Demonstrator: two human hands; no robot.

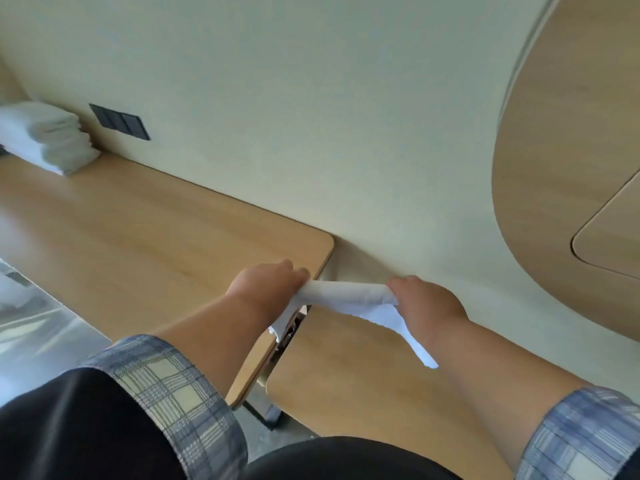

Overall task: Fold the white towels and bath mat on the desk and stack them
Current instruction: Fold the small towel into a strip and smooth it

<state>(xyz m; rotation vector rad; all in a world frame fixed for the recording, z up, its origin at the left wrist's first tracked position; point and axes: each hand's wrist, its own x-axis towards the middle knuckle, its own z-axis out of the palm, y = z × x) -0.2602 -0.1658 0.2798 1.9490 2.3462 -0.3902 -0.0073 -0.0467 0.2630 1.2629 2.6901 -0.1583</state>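
A white towel (346,292) is stretched between the two hands just past the right end of the desk (138,230), held in the air and not resting on the desktop. It is bunched into a thick band whose long axis runs left to right, close to level, its right end a little nearer the person. The left hand (266,285) has its fingers curled round the left end, above the desk's rounded right corner. The right hand (426,299) grips the right end, and the two hands are held apart with the band taut between them.

Loose cloth hangs from both grips: a short tail drops below the left hand beside the desk edge, and a longer pointed flap trails down and to the right under the right wrist, over a lower wooden surface (363,375) that sits beside the desk.

At the far left of the desk, against the cream wall (311,116), stands a stack of folded white towels (48,136), their folded edges facing right. A dark switch panel (119,121) is set in the wall just right of the stack. A curved wooden panel (561,168) fills the right side. Both forearms show plaid sleeves (162,382) pushed up.
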